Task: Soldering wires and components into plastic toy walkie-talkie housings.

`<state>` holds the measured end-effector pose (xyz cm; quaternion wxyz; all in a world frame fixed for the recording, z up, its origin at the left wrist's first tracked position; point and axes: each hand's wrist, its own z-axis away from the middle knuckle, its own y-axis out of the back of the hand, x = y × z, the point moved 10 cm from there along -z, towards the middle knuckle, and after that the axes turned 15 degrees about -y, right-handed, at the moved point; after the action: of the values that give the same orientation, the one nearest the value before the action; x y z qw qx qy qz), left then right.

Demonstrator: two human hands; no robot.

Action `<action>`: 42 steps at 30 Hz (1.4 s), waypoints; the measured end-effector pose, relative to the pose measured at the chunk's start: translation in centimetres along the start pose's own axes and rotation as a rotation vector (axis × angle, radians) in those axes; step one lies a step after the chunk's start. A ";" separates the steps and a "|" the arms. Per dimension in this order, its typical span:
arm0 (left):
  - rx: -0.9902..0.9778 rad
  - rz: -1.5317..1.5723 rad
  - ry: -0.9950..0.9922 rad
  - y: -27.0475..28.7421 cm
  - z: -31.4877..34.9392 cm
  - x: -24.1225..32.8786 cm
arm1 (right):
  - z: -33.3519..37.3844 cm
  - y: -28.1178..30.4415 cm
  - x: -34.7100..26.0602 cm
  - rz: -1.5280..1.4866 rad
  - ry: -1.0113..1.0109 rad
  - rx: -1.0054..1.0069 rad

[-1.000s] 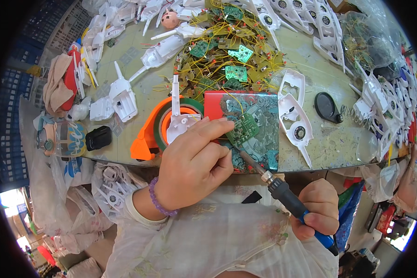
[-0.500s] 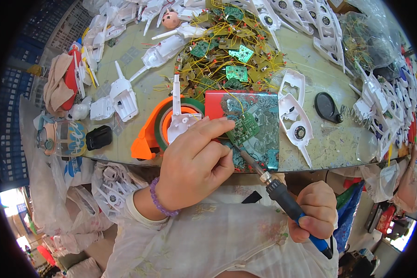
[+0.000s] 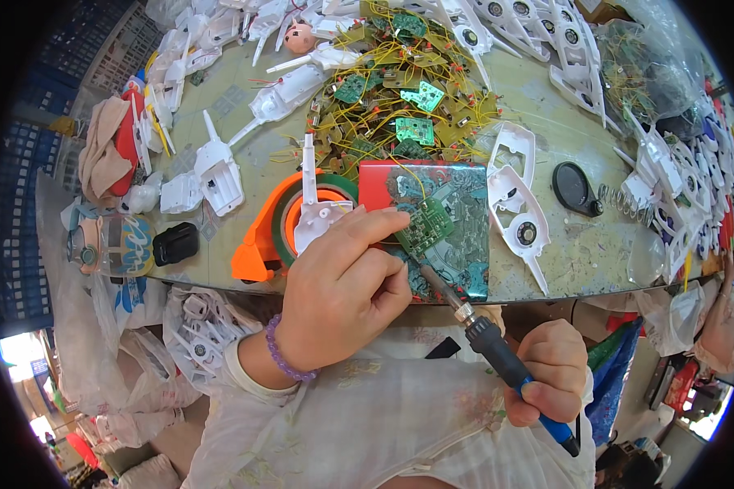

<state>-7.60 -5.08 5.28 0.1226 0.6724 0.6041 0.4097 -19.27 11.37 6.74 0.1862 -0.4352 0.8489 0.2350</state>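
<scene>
A green circuit board (image 3: 430, 226) with a yellow wire lies over a red-edged, dark-patterned flat pad (image 3: 470, 183) at the table's near edge. My left hand (image 3: 330, 289) is closed, its index fingertip against the board's left edge; the other fingers curl together, and anything tiny between them is hidden. My right hand (image 3: 551, 371) grips a soldering iron (image 3: 497, 350) with a black and blue handle. Its tip reaches the lower left edge of the board. Beside my left hand stand an orange tape dispenser (image 3: 255, 248) and a white plastic shell (image 3: 310, 216).
Beyond the pad rises a heap of circuit boards (image 3: 416, 129) with yellow wires. White shell parts (image 3: 520, 232) lie right of the pad, next to a black oval part (image 3: 575, 189). To the left are a black box-like piece (image 3: 175, 243) and a clear jar (image 3: 122, 243).
My right hand and the soldering iron have shifted very slightly left. The iron's tip stays at the board's edge, and my left hand keeps its pose.
</scene>
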 end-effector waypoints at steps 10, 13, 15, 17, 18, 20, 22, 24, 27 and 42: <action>0.008 -0.012 -0.007 0.1 -0.1 0.1 | 0.3 0.3 0.0 0.005 -0.004 0.024; 0.008 -0.017 -0.013 0.1 -0.1 0.1 | 0.3 0.3 0.0 0.011 -0.011 0.026; 0.009 -0.025 -0.019 0.1 -0.1 0.1 | 0.4 0.4 0.0 0.012 -0.012 0.063; 0.010 -0.035 -0.024 0.1 -0.1 0.2 | 0.4 0.4 0.1 0.009 -0.009 0.059; 0.011 -0.034 -0.020 0.1 -0.1 0.1 | 0.4 0.3 0.1 0.007 -0.007 0.054; 0.012 -0.036 -0.015 0.2 0.0 0.0 | 0.4 0.3 0.1 0.007 0.002 0.055; 0.004 -0.027 -0.028 0.2 -0.2 0.1 | 0.5 0.5 0.1 0.014 0.010 0.056; -0.001 -0.039 -0.046 0.4 -0.2 0.0 | 1.2 1.5 0.4 0.052 -0.007 0.172; -0.043 -0.056 -0.085 0.8 -0.4 0.0 | 1.4 2.6 1.7 0.106 -0.114 0.283; -0.061 0.019 -0.192 2.7 1.2 1.0 | 1.6 3.5 4.7 0.160 -0.401 0.418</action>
<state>-4.93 -4.46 6.68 0.1964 0.7103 0.5703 0.3629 -24.52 10.97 3.85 0.4165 -0.2643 0.8568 0.1503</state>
